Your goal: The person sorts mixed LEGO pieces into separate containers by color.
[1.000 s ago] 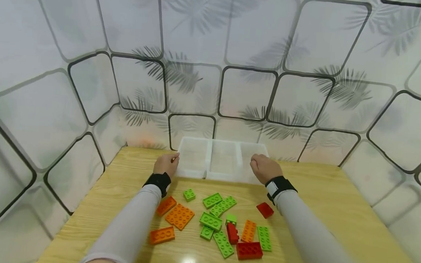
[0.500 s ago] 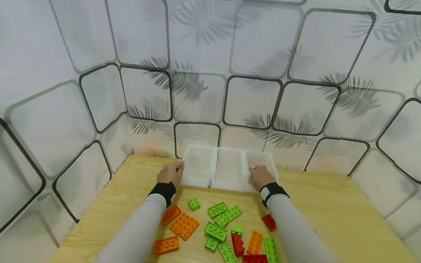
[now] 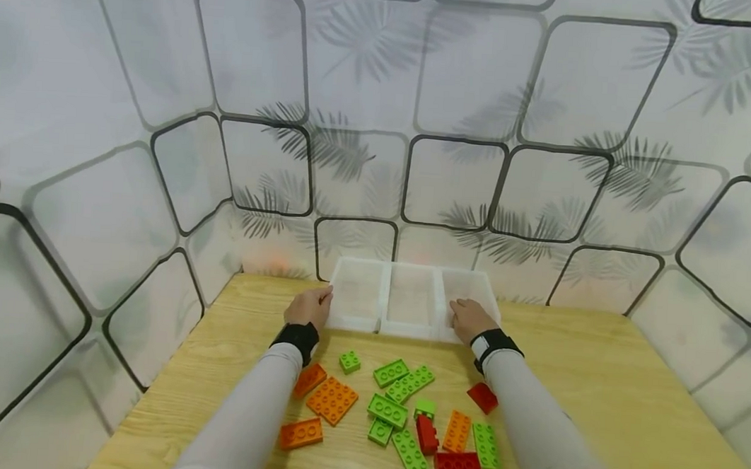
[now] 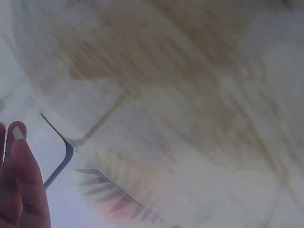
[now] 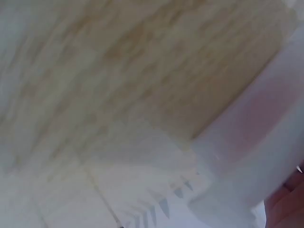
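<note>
A translucent white plastic bin with three compartments (image 3: 382, 302) stands toward the back of the wooden table. My left hand (image 3: 309, 307) pinches at the rim of its left end; the left wrist view has these fingers (image 4: 31, 190) close together at its left edge. Over the right end my right hand (image 3: 471, 319) grips the wall, fingertips inside the right compartment. In the right wrist view the bin's outer wall (image 5: 242, 166) hides part of the hand, a pinkish patch shows through, and some fingers (image 5: 286, 206) appear beyond it. No bricks show inside the compartments.
Between my forearms lie several green bricks (image 3: 411, 454), several orange ones (image 3: 332, 401), and a few red ones (image 3: 458, 468). One red brick (image 3: 483, 397) lies close beside my right sleeve. A patterned curtain (image 3: 455, 182) hangs behind the table (image 3: 597, 388).
My right hand has moved slightly left and down over the bin's right end, and my left hand has closed in on the left rim. Bricks and bin stay put; the head view has shifted.
</note>
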Demonstrator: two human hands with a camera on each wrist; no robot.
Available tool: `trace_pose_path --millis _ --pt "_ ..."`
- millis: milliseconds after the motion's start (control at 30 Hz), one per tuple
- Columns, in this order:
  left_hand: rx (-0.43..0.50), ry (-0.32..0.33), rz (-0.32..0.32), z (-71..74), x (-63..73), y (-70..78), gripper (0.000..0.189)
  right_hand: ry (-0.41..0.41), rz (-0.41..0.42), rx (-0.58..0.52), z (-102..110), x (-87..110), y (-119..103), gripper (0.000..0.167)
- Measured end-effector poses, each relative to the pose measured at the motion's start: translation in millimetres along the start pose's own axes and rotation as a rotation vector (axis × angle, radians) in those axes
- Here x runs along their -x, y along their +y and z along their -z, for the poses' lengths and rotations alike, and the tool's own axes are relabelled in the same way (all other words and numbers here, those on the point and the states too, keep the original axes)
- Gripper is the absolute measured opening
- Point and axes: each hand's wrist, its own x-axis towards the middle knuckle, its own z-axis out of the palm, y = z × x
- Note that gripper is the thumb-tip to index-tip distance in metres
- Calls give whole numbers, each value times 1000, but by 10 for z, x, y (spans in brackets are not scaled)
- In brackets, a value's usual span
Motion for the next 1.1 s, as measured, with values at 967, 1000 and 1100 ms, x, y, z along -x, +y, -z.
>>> trace_pose_path --millis 967,1000,1100 --pt "-30 -37 -25 -18 -54 -91 30 -2 -92 -199 198 1125 -141 37" --pt "-27 -37 -30 -31 -55 -91 31 -11 -91 -206 188 1163 -142 35" --pt "-20 -30 -35 -68 -46 -75 30 -29 -73 -221 178 1261 -144 29"
